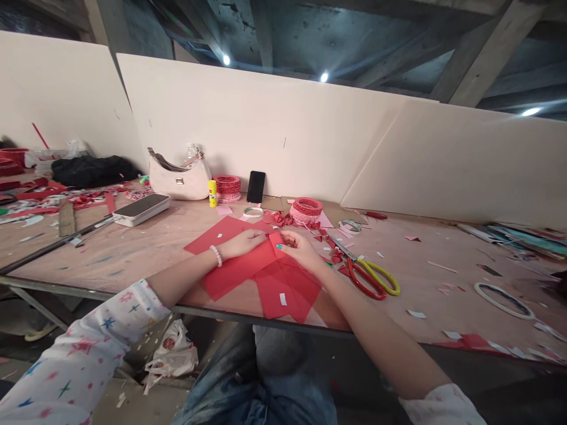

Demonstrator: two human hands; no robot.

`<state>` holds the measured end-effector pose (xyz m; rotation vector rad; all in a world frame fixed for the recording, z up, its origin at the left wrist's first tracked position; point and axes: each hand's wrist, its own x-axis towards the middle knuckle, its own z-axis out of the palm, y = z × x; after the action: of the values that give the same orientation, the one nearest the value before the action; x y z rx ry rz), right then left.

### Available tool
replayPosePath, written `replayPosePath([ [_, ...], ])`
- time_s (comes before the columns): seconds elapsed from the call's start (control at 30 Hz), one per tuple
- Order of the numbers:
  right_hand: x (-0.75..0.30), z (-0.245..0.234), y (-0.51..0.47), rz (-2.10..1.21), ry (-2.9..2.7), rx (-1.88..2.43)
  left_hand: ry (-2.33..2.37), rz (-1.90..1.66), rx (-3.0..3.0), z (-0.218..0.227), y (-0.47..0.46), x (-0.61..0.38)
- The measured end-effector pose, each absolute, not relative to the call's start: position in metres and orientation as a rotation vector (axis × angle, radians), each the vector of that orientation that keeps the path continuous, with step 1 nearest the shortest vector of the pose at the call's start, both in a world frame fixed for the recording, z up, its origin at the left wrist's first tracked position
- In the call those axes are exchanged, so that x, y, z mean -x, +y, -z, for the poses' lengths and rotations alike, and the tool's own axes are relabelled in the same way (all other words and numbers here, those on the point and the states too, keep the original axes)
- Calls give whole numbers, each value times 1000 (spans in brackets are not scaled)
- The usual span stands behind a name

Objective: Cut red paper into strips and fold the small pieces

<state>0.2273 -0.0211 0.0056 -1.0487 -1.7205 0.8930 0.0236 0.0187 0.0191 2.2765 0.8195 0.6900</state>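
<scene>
Several red paper sheets (248,265) lie overlapped on the table's front edge. My left hand (243,242), with a bead bracelet at the wrist, rests on the top sheet, its fingertips pressed on a small fold. My right hand (299,245) pinches the same folded corner of red paper from the other side. The two hands meet at the fold near the sheets' far edge. A pair of red-and-yellow-handled scissors (365,271) lies just right of my right wrist.
A white handbag (179,177), a glue stick (212,193), a black phone (256,186), stacked red paper rings (306,208), tape rolls (504,300) and a white flat device (142,209) lie on the wooden table (133,248). Paper scraps are scattered around. White boards wall the back.
</scene>
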Motion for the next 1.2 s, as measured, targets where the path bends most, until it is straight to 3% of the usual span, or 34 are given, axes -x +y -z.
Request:
replayPosePath([
  [0.83, -220, -9, -30, -962, -1717, 1050, 764, -635, -2231, -29, 7, -29],
  [1.2, -215, -18, -36, -768, -1688, 1102, 693, -568, -2200, -35, 1, -28],
])
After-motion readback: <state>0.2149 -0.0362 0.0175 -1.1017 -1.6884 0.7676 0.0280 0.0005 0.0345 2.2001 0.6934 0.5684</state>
